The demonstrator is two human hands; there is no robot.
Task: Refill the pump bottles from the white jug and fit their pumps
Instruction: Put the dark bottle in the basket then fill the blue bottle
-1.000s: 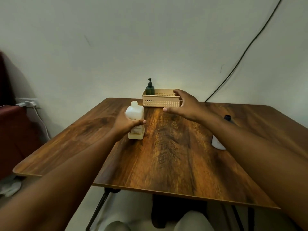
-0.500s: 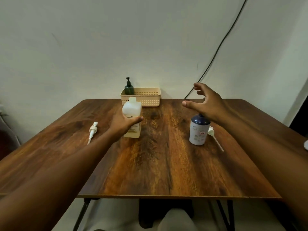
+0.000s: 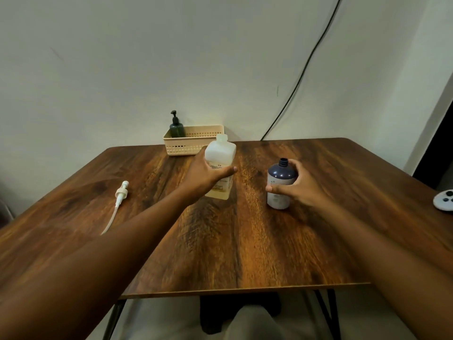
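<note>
My left hand point(image 3: 207, 174) grips the white jug point(image 3: 220, 158), which stands uncapped and slightly tilted at the table's middle, with yellowish liquid low inside. My right hand point(image 3: 297, 186) wraps around a dark blue bottle point(image 3: 279, 176) with a pale label and an open neck, standing to the right of the jug. A white pump point(image 3: 120, 195) with a long tube lies flat on the table point(image 3: 220, 241) to the left. A dark green bottle point(image 3: 177, 127) with a black pump fitted stands in the beige basket point(image 3: 193, 146) by the wall.
A white controller-like object point(image 3: 445, 200) sits at the table's right edge. A black cable point(image 3: 306, 67) runs down the wall behind the table. My knees show below the front edge.
My right hand has come down from above and closed around the blue bottle. The jug in my left hand has stayed put; the view has tilted slightly.
</note>
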